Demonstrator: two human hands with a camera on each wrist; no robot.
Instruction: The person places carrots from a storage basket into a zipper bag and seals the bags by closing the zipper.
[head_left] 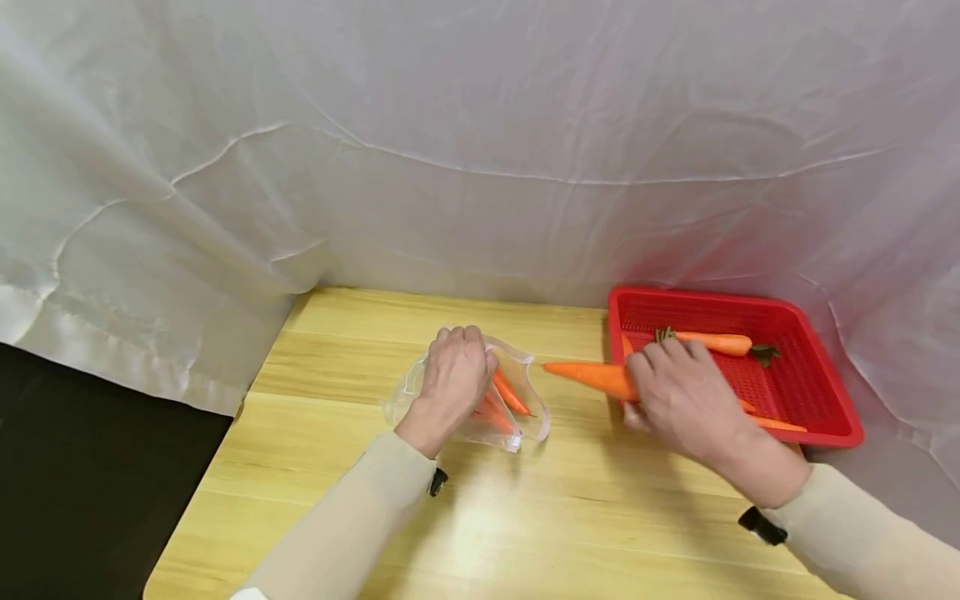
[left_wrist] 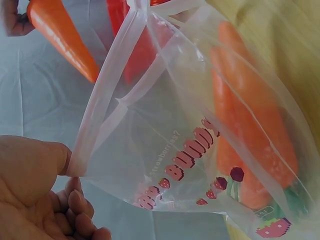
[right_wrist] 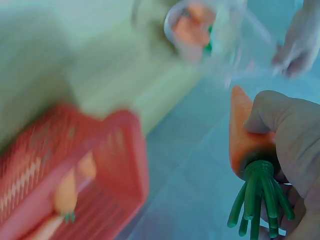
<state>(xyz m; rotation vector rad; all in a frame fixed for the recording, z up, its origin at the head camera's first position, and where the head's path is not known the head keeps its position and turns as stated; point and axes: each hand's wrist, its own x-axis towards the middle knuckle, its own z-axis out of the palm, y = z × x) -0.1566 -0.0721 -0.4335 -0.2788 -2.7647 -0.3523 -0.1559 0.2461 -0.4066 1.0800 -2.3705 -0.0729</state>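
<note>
My left hand point(head_left: 456, 375) pinches the rim of a clear zip bag point(left_wrist: 165, 150) between thumb and finger, and the bag's mouth gapes toward the right. Orange carrots point(left_wrist: 255, 120) with green tops lie inside the bag, which carries pink and red strawberry print. My right hand point(head_left: 678, 400) grips another carrot point(head_left: 592, 377) near its green-stemmed end point(right_wrist: 260, 195). That carrot's tip points left at the bag's opening, a short gap apart from it. In the head view the right hand is over the left edge of a red basket point(head_left: 825, 375).
Several more carrots point(head_left: 716, 342) lie in the red basket at the right of the wooden table point(head_left: 337, 375). A pale grey curtain point(head_left: 480, 225) hangs behind the table and along its sides. A dark area point(head_left: 90, 475) borders the table at the left.
</note>
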